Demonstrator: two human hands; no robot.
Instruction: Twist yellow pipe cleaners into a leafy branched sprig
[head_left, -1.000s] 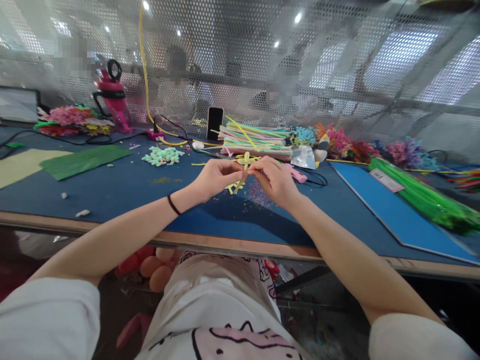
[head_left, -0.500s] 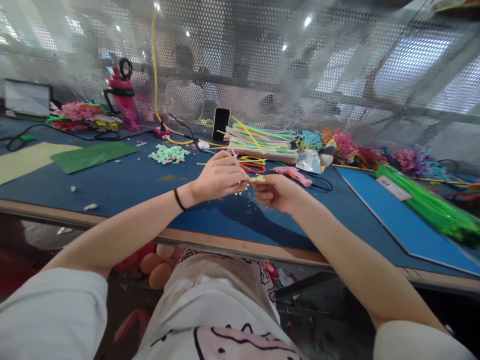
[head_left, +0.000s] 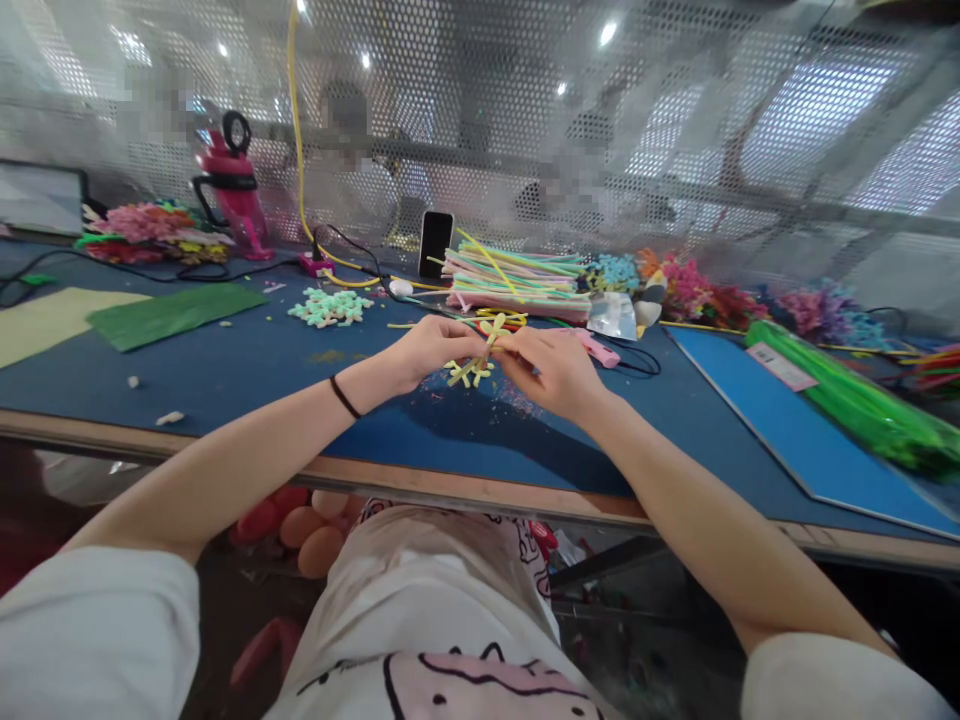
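Note:
Between my hands is a pale yellow pipe-cleaner piece [head_left: 495, 326] with short looped arms, held just above the table. My left hand [head_left: 431, 352], with a dark band on its wrist, pinches it from the left. Pressed close from the other side, my right hand [head_left: 553, 372] grips it with thumb and fingertips. The fingers cover part of its middle. Beneath it, more small yellow pieces [head_left: 472, 376] lie on the blue table among fine scraps. A pink glue gun [head_left: 600, 350] lies partly hidden behind my right hand.
Behind my hands are a bundle of pastel pipe cleaners [head_left: 517, 280] and an upright phone [head_left: 436, 244]. Mint-green pieces [head_left: 330, 306] lie left, near green sheet [head_left: 176, 315] and pink bottle [head_left: 236, 195]. On the right are a blue board [head_left: 735, 410] and bagged green pipe cleaners [head_left: 862, 400].
The yellow piece has turned from lying flat between my fingertips to standing up with its looped arms showing. My hands have come closer together around it, and the view has shifted slightly.

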